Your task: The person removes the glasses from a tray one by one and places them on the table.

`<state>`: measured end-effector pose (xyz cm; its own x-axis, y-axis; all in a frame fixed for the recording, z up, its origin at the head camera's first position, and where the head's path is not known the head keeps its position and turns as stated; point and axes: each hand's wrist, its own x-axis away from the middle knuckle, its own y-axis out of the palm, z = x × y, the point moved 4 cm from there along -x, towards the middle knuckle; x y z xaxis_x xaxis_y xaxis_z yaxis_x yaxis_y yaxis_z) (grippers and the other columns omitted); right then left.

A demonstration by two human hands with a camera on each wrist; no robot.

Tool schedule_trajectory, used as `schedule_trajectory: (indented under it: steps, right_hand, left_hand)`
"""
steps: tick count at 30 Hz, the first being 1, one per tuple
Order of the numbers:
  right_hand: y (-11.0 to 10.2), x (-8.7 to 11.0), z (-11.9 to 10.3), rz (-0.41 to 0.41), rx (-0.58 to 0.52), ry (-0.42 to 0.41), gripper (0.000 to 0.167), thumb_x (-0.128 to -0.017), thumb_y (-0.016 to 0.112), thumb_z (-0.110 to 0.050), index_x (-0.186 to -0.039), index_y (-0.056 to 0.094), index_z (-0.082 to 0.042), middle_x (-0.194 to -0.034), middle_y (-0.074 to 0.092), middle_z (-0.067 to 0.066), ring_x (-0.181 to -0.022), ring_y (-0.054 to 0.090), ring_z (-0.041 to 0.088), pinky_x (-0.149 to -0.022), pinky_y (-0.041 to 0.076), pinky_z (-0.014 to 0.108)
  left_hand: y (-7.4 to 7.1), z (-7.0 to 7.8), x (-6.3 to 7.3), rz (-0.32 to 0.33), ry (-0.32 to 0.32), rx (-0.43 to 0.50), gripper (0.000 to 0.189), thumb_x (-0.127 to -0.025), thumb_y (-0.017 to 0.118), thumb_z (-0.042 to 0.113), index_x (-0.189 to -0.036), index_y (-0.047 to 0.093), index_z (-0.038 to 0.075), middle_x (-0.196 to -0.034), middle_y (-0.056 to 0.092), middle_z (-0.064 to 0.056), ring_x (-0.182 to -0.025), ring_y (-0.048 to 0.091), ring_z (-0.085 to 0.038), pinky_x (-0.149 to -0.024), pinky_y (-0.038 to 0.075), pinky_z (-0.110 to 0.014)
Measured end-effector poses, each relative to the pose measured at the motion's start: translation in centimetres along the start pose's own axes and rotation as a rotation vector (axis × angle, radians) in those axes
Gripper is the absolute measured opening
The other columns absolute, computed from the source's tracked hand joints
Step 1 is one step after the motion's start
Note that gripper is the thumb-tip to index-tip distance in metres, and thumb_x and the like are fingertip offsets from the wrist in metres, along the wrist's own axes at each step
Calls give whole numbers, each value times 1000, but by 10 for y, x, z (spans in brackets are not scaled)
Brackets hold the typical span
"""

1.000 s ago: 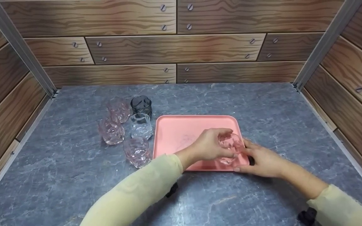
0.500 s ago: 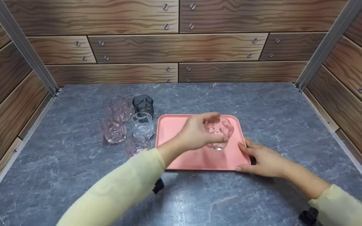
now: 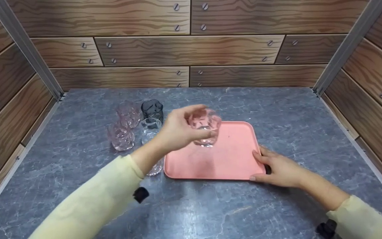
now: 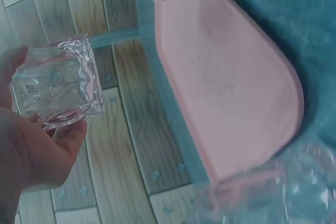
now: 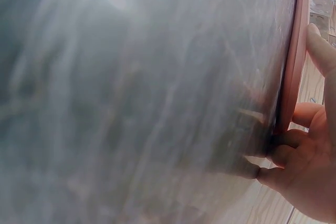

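Observation:
In the head view my left hand (image 3: 177, 127) grips a clear glass tumbler (image 3: 207, 127), held in the air over the left back part of the pink tray (image 3: 234, 149). Its thumb is on the near side and the fingers lie on the far side, as the left wrist view also shows around the tumbler (image 4: 58, 85). My right hand (image 3: 280, 169) holds the tray's front right corner, with the thumb at the front edge and a finger over the rim. In the right wrist view, some fingers of the right hand (image 5: 310, 150) curl at the tray's edge (image 5: 295, 61).
Left of the tray stand a dark grey tumbler (image 3: 152, 109), a clear tumbler (image 3: 150, 124) and two pinkish tumblers, one far (image 3: 129, 114) and one nearer (image 3: 121, 136). Another tumbler (image 3: 155, 168) is partly hidden behind my left wrist. Wood-patterned walls (image 3: 191, 49) enclose the grey marbled table (image 3: 227, 212).
My left hand has lifted the tumbler from the tray's right side and carried it left and away from me. The right hand stays at the tray's corner.

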<state>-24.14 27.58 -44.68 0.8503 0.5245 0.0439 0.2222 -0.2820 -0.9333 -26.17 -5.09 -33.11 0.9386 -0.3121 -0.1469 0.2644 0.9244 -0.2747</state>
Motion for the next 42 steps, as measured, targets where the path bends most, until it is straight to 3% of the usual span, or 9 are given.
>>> schedule_trajectory:
  steps: [11, 19, 25, 33, 42]
  right_hand:
    - [0, 1, 2, 6, -3, 4, 99, -91, 73, -66, -155, 48, 6, -161, 38, 34, -149, 35, 54, -118, 34, 68]
    - [2, 2, 2, 8, -6, 3, 100, -91, 73, -66, -155, 47, 6, -161, 37, 35, -148, 35, 55, -118, 34, 69]
    - [2, 1, 3, 11, -5, 3, 99, -91, 74, -66, -155, 48, 6, -161, 37, 35, -148, 36, 55, -118, 34, 69]
    - [2, 1, 3, 5, -9, -1, 99, -91, 73, -66, -154, 48, 6, -161, 37, 36, -149, 35, 55, -119, 33, 69]
    - [0, 1, 2, -14, -2, 13, 101, -91, 72, -69, -156, 46, 4, -163, 35, 33, -149, 34, 55, -117, 35, 70]
  left_hand:
    - [-63, 7, 30, 61, -20, -86, 87, -74, 99, 20, -151, 58, 12, -131, 70, -1, -110, 70, -25, -92, 62, -32]
    - [-108, -3, 54, 129, 3, -251, 87, -74, 99, 28, -150, 59, 11, -129, 72, -3, -105, 66, -27, -88, 60, -37]
    - [-136, -15, 73, 183, -17, -281, 84, -77, 97, 26, -150, 60, 10, -127, 73, -4, -104, 66, -26, -87, 59, -30]
    - [-162, -37, 98, 244, -57, -338, 82, -80, 96, 30, -150, 59, 9, -127, 73, -7, -98, 62, -28, -77, 56, -23]
    - [-174, -60, 121, 282, -94, -336, 78, -83, 95, 28, -149, 60, 6, -132, 70, -9, -102, 61, -23, -78, 53, -18]
